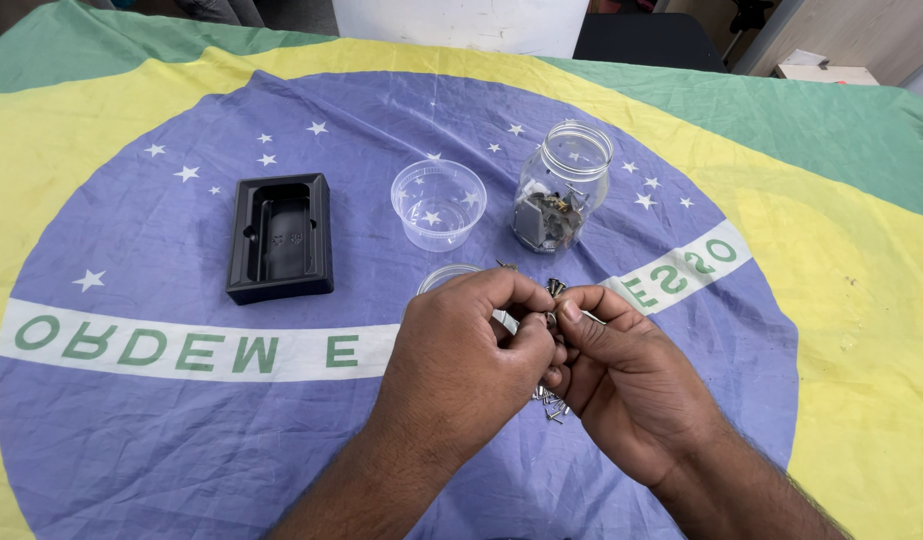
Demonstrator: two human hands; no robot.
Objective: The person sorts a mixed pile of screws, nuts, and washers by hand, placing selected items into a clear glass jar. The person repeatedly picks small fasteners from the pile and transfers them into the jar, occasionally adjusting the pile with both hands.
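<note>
A small dark screw (554, 288) is pinched between the fingertips of the left hand (461, 360) and the right hand (626, 380), both closed tightly around it just above the worktop (131, 440); only its head shows above the fingers. More screws (551, 403) are seen as a loose cluster below the hands, partly hidden by them, so whether they lie on the cloth or in the right palm cannot be told.

Such screws are judged to be light, stiff and hard, and smooth enough to slip or roll away if the pinch is loosened. They are best taken at the head or across the shank with two fingertips, one at a time; nothing fragile is involved, but a dropped one would be easily lost in the cloth's wrinkles.

Just beyond the hands, a clear lid (443, 277) lies flat, partly covered by the left hand. Farther beyond it, a clear plastic cup (438, 204) stands open and empty. To the right of the cup, an open glass jar (561, 188) holds small metal parts. To the cup's left, a black moulded tray (280, 238) rests on the flag cloth (131, 120).
</note>
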